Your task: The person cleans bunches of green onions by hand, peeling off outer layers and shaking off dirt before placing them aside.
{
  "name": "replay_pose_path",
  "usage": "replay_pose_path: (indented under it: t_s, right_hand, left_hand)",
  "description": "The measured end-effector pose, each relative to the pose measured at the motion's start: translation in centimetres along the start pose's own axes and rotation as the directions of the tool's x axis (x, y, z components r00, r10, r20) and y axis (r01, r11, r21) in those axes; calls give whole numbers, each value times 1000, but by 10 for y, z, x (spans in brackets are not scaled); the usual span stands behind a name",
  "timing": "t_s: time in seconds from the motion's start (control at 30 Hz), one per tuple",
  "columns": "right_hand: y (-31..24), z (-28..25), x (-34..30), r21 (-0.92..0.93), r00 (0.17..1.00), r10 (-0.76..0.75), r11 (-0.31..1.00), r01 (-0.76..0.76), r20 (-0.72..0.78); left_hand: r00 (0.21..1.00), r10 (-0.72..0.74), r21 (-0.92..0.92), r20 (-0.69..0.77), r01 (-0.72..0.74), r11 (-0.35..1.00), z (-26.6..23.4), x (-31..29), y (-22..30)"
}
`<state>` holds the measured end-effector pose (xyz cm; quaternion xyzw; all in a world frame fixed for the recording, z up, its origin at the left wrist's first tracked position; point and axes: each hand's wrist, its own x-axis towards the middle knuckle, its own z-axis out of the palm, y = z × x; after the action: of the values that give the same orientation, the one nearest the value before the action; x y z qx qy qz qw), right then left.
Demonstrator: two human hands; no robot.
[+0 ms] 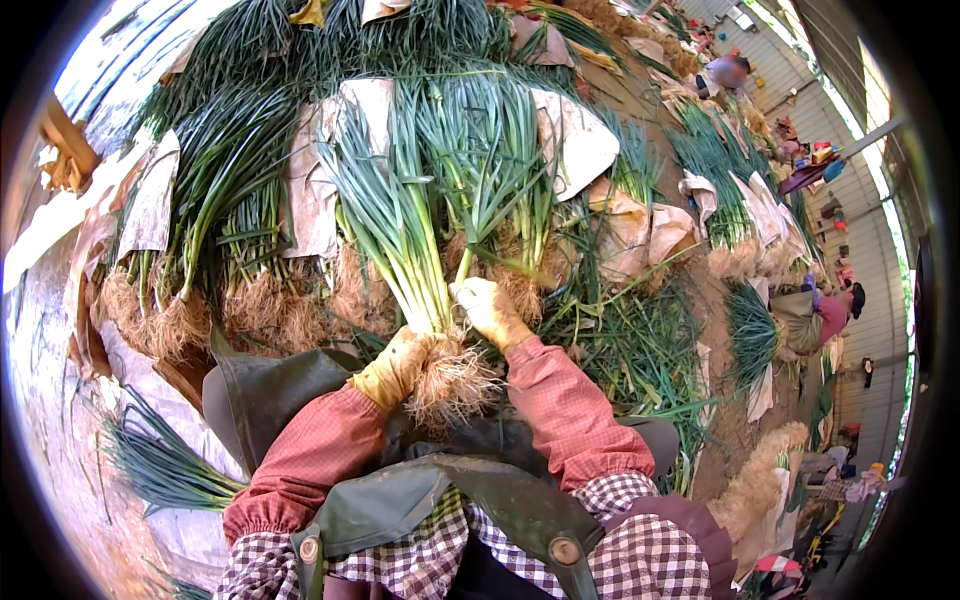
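Observation:
My left hand (394, 368), in a yellow glove, is closed round the lower stems of a bunch of green onions (400, 245) in front of me. Its tangled pale roots (452, 385) hang over my lap, and the leaves fan out away from me. My right hand (492, 312), gloved too, has its fingers closed on the white lower stem of a single green onion (464, 264) just right of the bunch. That onion's leaves spread up and to the right. The fingertips of my left hand are partly hidden by stems and roots.
More green onions (215, 200) lie with roots toward me at the left, with pale sacking (312, 180) between piles. Loose trimmed leaves (640, 340) cover the ground on my right. Another small bunch (165, 460) lies at lower left. Other people (825, 315) sit farther right.

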<state>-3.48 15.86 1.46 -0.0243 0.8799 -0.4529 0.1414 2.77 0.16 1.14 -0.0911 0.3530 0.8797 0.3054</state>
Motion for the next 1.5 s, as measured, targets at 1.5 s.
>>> replay_pose_path:
  t_s: [1.5]
  right_hand:
    - [147, -134, 38, 409, 788, 547, 811, -417, -282]
  left_hand:
    - [999, -36, -474, 12, 37, 880, -16, 9, 11]
